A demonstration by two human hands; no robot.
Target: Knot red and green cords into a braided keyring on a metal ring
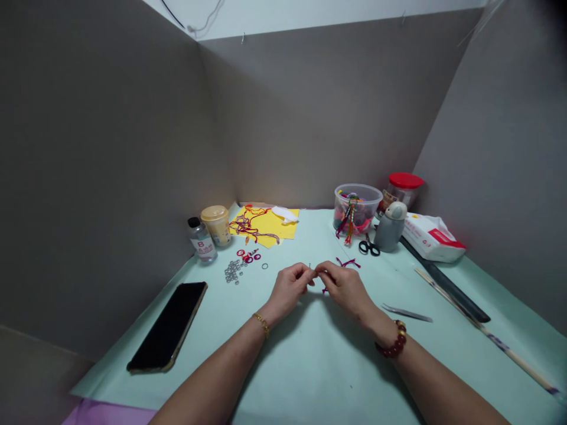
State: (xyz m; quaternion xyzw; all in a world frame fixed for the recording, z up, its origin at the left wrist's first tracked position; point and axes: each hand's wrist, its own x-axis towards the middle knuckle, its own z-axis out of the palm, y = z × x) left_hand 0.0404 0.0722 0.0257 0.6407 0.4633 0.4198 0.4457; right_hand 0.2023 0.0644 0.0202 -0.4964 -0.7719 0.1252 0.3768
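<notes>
Metal sliver (309, 266), thin and tiny, pinched between two bare hands.
Left hand (290, 288) and right hand (344, 286) are closed, fingertips meeting above the pale green tabletop (283, 366). It looks light and fiddly, best held by its end. Crooked magenta cord pieces (342, 262) lie just beyond.
</notes>
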